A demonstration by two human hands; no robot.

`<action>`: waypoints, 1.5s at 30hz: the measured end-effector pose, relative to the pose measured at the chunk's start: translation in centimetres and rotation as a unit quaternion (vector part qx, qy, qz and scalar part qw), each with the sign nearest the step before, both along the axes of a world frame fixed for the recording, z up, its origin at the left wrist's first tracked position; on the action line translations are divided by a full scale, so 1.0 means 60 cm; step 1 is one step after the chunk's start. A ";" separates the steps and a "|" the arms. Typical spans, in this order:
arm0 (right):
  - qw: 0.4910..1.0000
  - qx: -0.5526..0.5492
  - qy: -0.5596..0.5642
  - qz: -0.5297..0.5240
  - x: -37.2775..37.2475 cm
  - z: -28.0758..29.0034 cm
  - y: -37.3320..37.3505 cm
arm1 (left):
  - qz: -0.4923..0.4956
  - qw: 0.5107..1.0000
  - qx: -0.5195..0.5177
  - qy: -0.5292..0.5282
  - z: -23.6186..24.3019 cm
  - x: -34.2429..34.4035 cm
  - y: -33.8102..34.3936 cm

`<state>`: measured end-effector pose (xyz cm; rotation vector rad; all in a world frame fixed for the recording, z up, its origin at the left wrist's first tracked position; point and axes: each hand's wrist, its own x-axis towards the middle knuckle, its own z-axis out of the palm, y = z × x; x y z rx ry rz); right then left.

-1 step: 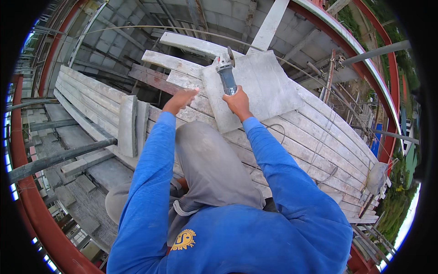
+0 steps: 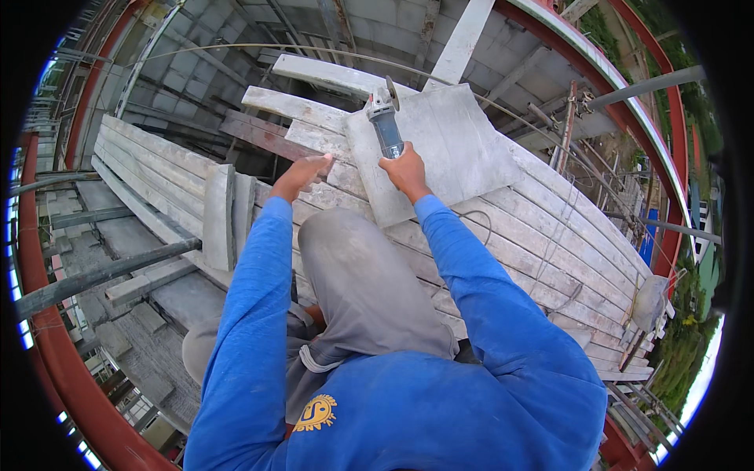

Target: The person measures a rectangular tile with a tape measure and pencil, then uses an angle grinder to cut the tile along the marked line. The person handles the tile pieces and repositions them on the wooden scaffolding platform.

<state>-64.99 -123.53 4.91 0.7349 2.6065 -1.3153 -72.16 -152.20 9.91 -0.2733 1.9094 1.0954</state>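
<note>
My right hand (image 2: 406, 173) is closed round the rear of a grey angle grinder (image 2: 386, 129), whose cutting disc (image 2: 393, 93) stands at the far end. Beneath the grinder lies a pale grey flat sheet (image 2: 463, 145), set askew on weathered planks (image 2: 542, 235). Whether the disc touches the sheet or is spinning, I cannot tell. Off to the sheet's left, my left hand (image 2: 300, 176) hovers over the boards with its fingers stretched out and nothing held. A dark cord (image 2: 488, 224) curls out on the planks near my right forearm.
Two narrow grey offcuts (image 2: 220, 216) lie across the planks on the left. A gap between boards drops away beyond a reddish-brown plank (image 2: 259, 132). Metal pipes (image 2: 102, 279) and red steel beams (image 2: 679, 157) surround the platform. A thin rod (image 2: 314, 49) arches across the far side.
My left hand has moved slightly left and toward me. The grinder and my right hand have shifted a little to the left. The sheet lies as before.
</note>
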 end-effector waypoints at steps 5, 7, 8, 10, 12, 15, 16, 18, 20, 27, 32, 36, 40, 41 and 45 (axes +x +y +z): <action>1.000 0.005 0.001 0.014 -0.070 -0.027 -0.027 | 0.127 0.989 0.003 -0.077 -0.067 0.103 -0.097; 1.000 -0.001 0.002 0.028 -0.082 -0.017 -0.050 | 0.149 0.986 0.048 -0.054 -0.110 0.157 -0.153; 1.000 0.001 0.001 0.027 -0.087 -0.016 -0.052 | 0.156 0.984 0.075 -0.046 -0.123 0.176 -0.164; 1.000 0.016 -0.008 0.016 -0.086 -0.028 -0.036 | 0.163 0.984 0.038 -0.060 -0.125 0.204 -0.142; 0.999 0.020 -0.013 0.021 -0.086 -0.034 -0.030 | 0.145 0.988 0.004 -0.062 -0.112 0.203 -0.137; 0.999 0.016 -0.015 0.025 -0.090 -0.031 -0.038 | 0.109 0.993 -0.022 -0.039 -0.077 0.178 -0.154; 0.999 0.017 -0.018 0.024 -0.090 -0.031 -0.037 | 0.115 0.993 -0.020 -0.025 -0.054 0.159 -0.154; 0.999 0.020 -0.023 0.020 -0.090 -0.035 -0.030 | 0.109 0.994 -0.021 0.008 0.005 0.118 -0.153; 0.999 0.019 -0.027 0.022 -0.090 -0.036 -0.030 | 0.099 0.993 -0.039 0.044 0.076 0.084 -0.169; 0.998 0.018 -0.040 0.033 -0.096 -0.031 -0.033 | 0.038 0.975 -0.132 0.178 0.347 0.042 -0.231; 0.998 0.013 -0.046 0.036 -0.103 -0.032 -0.028 | 0.025 0.963 -0.088 0.254 0.501 0.113 -0.207; 0.997 0.012 -0.062 0.035 -0.109 -0.025 -0.027 | 0.014 0.978 -0.076 0.196 0.513 0.146 -0.227; 0.997 0.005 -0.062 0.036 -0.112 -0.019 -0.031 | 0.009 0.981 -0.085 0.175 0.495 0.156 -0.246; 0.997 0.008 -0.064 0.038 -0.113 -0.018 -0.031 | 0.005 0.979 -0.087 0.182 0.494 0.158 -0.247; 0.997 0.015 -0.072 0.038 -0.107 -0.019 -0.026 | 0.019 0.982 -0.080 0.172 0.498 0.158 -0.251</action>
